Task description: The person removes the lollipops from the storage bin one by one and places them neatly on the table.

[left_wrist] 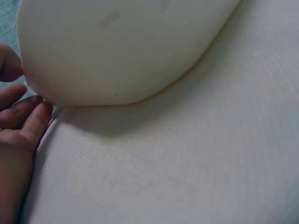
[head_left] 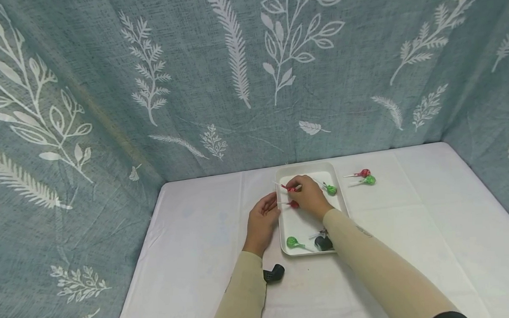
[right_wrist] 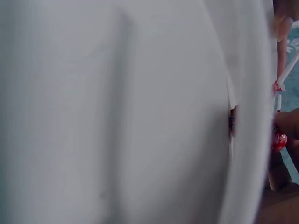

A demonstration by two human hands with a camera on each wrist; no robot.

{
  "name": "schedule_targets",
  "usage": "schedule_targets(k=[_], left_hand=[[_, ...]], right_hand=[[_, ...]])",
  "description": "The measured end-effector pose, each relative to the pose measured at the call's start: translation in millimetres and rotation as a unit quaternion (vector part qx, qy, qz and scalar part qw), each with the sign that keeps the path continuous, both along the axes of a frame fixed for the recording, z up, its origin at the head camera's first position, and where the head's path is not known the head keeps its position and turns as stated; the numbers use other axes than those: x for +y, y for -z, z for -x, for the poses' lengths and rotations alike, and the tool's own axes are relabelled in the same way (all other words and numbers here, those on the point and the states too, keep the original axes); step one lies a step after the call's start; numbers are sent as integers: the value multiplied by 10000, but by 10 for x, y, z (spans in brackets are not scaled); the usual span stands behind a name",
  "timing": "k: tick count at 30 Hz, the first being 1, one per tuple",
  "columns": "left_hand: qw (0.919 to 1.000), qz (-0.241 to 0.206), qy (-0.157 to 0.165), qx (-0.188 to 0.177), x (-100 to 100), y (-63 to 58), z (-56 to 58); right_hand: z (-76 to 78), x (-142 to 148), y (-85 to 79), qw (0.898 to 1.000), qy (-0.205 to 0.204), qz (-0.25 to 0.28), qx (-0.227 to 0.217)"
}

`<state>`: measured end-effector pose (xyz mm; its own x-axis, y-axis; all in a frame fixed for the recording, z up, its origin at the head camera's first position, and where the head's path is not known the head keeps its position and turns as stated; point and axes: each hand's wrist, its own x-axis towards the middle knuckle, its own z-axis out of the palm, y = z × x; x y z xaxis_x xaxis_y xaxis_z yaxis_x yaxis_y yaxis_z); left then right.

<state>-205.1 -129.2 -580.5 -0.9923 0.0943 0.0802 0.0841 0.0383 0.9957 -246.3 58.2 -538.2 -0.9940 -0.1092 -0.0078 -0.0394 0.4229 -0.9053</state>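
Head view: my R hand (head_left: 309,194) pinches a red pop (head_left: 290,189) at the upper L part of the white tray (head_left: 300,221); can't tell if it's lifted. My L hand (head_left: 263,220) is at the tray's L edge, fingers loosely bent, no grip visible. In the tray: 2nd red pop (head_left: 294,204) just below the held one, a green pop (head_left: 330,190) upper R, another green pop (head_left: 292,242) lower L. On the cloth (head_left: 215,227), R of tray: an outer red pop (head_left: 365,173) + outer green pop (head_left: 369,180), side by side. Partway, I'd judge: several in, one in hand, 2 outside. Dark wrapper (head_left: 324,233) by my R sleeve (head_left: 378,258) may be another pop, mostly hidden; black thing (head_left: 323,243) there, unclear what.

L wrist view: tray wall, my fingers at its rim; no pops visible, hand partly cut off.

R wrist view: pale tray blur fills most; at R edge, red wrapping btwn my fingers, hand mostly cut off.
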Motion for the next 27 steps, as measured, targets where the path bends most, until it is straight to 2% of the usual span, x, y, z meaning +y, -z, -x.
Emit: schedule_targets(k=[7,16,27], left_hand=[[10000,91,-15,14,4,-5,-8],[9999,156,-8,-62,7,-29,-3],[9996,258,-96,-98,17,-26,-8]], right_hand=[[0,38,-4,9998,-40,204,-44],[-35,146,-53,9994,98,-24,338],[-67,276,-76,9993,184,13,318]])
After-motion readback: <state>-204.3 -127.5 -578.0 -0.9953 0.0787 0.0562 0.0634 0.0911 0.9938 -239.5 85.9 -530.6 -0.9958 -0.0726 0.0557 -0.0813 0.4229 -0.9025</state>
